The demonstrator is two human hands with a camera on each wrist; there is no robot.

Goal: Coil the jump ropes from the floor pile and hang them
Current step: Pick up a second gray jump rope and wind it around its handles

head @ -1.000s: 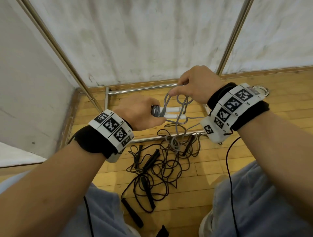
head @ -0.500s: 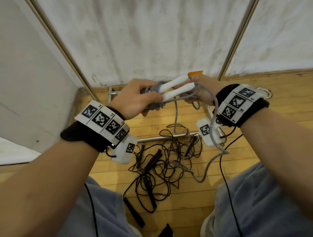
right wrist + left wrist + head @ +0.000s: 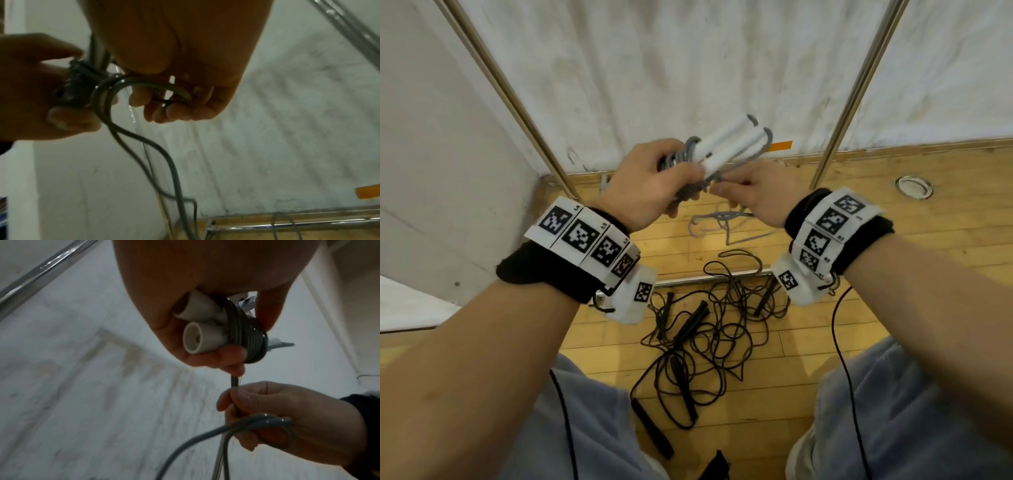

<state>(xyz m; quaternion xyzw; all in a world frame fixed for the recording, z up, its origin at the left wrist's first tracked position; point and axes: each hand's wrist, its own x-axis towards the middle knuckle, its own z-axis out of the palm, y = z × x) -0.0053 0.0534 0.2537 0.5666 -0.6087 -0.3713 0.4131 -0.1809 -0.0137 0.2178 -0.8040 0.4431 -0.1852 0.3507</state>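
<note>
Grey rope [image 3: 690, 161] sits wound in tight turns round two white handles [image 3: 732, 144], and the whole bundle is up in front of the wall [image 3: 688, 68], well above the floor [image 3: 893, 240]. Left hand [image 3: 654, 186] clamps the bundle, fingers and thumb curled right round the coils; from the left wrist view the hollow handle ends [image 3: 195, 337] poke out beside the wraps [image 3: 244, 339]. Right hand [image 3: 760, 195] sits just beside it, fingers closed on the loose strand [image 3: 257, 421] that leads off the coil. That free grey tail [image 3: 722, 222] droops below both hands toward the floorboards. Down between the knees [image 3: 911, 411] lies the pile of black ropes [image 3: 709, 329], tangled, with black handles [image 3: 691, 322] sticking out, part of it over a metal floor bar [image 3: 688, 281]. Two metal poles [image 3: 856, 89] rise against the wall either side of the hands, and an orange tag [image 3: 781, 146] shows behind the handle tips.
</note>
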